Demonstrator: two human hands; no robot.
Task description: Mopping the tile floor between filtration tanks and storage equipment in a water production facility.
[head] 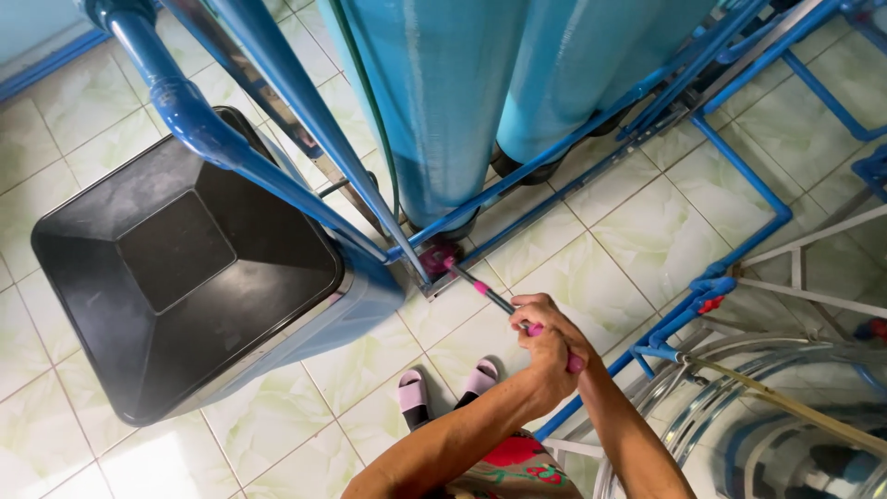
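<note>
Tiled floor [647,240], pale green and glossy, fills most of the view, with two tall blue tanks [517,83] up at 12 o'clock and blue pipes [194,120] running all around them. A big black tub [185,268] sits over at 9 o'clock.

Both hands are stacked on a mop handle [494,298], a dark stick with pink bands. Left hand [547,365] is wrapped over the near end, fingers closed tight round it. Right hand [545,319] sits just above it on the stick, also closed on it, so it's the nearer one to the working end.

The handle's long axis runs from the hands up toward 10 o'clock, ending in a pink mop head [441,259] pressed on the floor right at the base of the nearest tank, next to the metal frame rail [554,199]. So the head lies ahead and left of the fingers, tucked under where the pipes cross.

Pink slippers [445,388] show at 6 o'clock, toes pointing at the tanks.
</note>
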